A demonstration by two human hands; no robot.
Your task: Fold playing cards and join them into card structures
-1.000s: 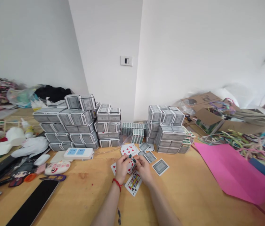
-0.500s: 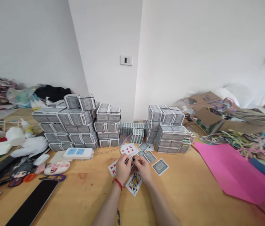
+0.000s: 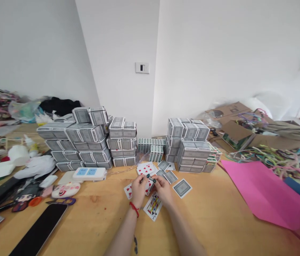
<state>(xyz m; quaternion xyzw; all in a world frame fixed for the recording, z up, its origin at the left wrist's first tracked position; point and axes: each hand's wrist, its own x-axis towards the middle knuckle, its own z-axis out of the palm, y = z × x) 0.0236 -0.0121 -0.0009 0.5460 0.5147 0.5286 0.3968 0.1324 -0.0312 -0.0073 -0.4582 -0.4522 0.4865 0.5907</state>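
Observation:
My left hand (image 3: 138, 189) and my right hand (image 3: 162, 188) meet over loose playing cards on the wooden table (image 3: 107, 220), fingers pinched together on a card (image 3: 148, 185) between them. A face card (image 3: 153, 206) lies face up just under my right wrist. A red-pip card (image 3: 145, 168) lies face up beyond my fingertips, and another (image 3: 128, 191) pokes out left of my left hand. Several cards lie face down to the right, one (image 3: 182, 187) nearest. A red string circles my left wrist.
Stacks of boxed card decks stand behind, left (image 3: 86, 142) and right (image 3: 189, 145). A white power strip (image 3: 89, 173), a dark phone (image 3: 39, 231) and clutter lie left. A pink paper sheet (image 3: 258, 192), coloured strips and cardboard boxes (image 3: 235, 124) lie right.
My hands stay together over the cards, shifting only slightly; the left fingers work at the card. The view has tilted a little.

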